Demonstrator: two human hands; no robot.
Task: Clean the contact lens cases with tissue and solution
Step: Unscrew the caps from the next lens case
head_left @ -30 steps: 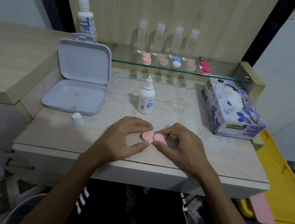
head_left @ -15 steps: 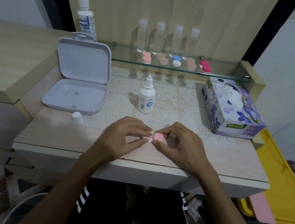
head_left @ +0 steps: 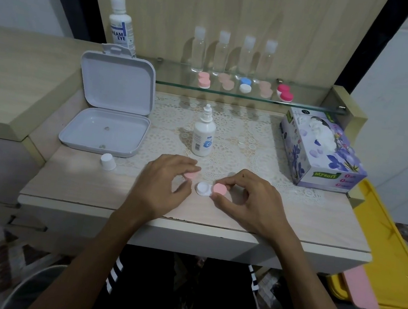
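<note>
Contact lens case (head_left: pixel 209 189) flat on desk (head_left: pixel 75 183), near front edge, centre. Left well uncapped, white inside showing; right well w/ pink cap on.

Left hand (head_left: pixel 159 187) at 9 o'clock of case, fingers curled, pinching loose pink cap (head_left: pixel 190 175) between thumb & fingertips, just apart from case at approx 10 o'clock. Right hand (head_left: pixel 248 202) at 3 o'clock of case, thumb & forefinger gripping capped pink side.

Small solution bottle (head_left: pixel 203 136) upright at 12 o'clock of case, nozzle bare, on lace mat (head_left: pixel 238 143). White bottle cap (head_left: pixel 108 161) on desk at 9 o'clock, well apart from hands. Open grey box (head_left: pixel 110 115) at 10 o'clock, lid up. Tissue box (head_left: pixel 326 155) at 2 o'clock, tissue sticking out top.

Glass shelf (head_left: pixel 309 105) at 12 o'clock, far: four clear bottles (head_left: pixel 234 53) in row, five more lens cases (head_left: pixel 245 85) in front of them. Big eye-solution bottle (head_left: pixel 120 24) at 11 o'clock, behind grey box.
</note>
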